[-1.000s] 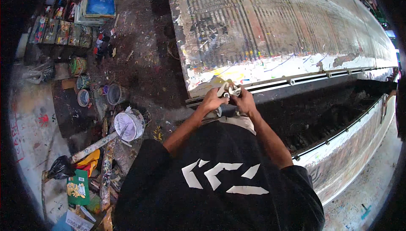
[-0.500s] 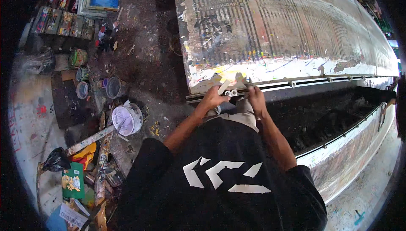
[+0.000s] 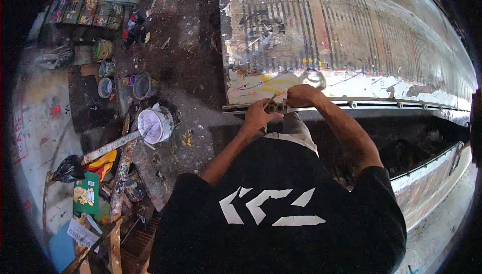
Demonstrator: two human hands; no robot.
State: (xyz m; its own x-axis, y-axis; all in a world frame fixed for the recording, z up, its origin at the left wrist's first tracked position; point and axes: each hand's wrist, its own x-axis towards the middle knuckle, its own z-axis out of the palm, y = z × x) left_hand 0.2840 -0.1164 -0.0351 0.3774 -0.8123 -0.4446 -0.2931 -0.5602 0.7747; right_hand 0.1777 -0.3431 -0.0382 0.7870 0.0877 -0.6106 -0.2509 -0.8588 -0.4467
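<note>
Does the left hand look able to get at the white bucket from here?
Probably not without stepping over: the left hand is at the small round fittings, and the white bucket stands well off to its left, seemingly lower.

A hand could pass between the table ahead (image 3: 351,33) and the right-hand table (image 3: 427,187), except where the right forearm (image 3: 349,129) crossed.

Well behind the grip, the person (image 3: 271,168) is wearing a loose, short-sleeved black T-shirt (image 3: 278,244); white angular shapes (image 3: 299,221) are marking its front, and pale trousers (image 3: 299,131) are showing closer in.
</note>
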